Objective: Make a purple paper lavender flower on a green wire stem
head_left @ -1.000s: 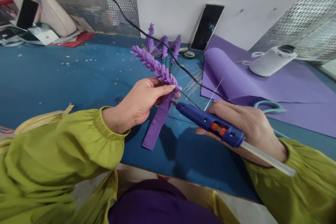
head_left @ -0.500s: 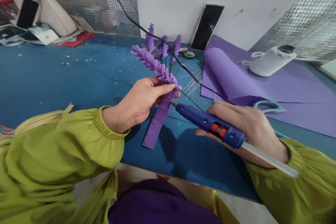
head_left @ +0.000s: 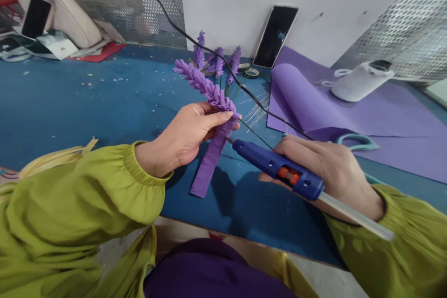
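Note:
Between thumb and fingers, my left hand pinches the lower end of a purple paper lavender flower. From that end a fringed purple strip hangs down toward the table's front edge. A thin green stem runs from the pinch toward my right hand. My right hand is closed around a blue hot glue gun, with a clear glue stick poking out of its back. The gun's nozzle is at the strip's right edge, just below my left fingers; whether it touches is unclear.
A black cord crosses above the blue table. Behind are finished lavender sprigs, loose wires, tape rolls and a leaning phone. Purple sheets, teal scissors and a white container lie right.
The glue gun has shifted slightly left and down along the strip's edge. My left hand and the flower have stayed almost still.

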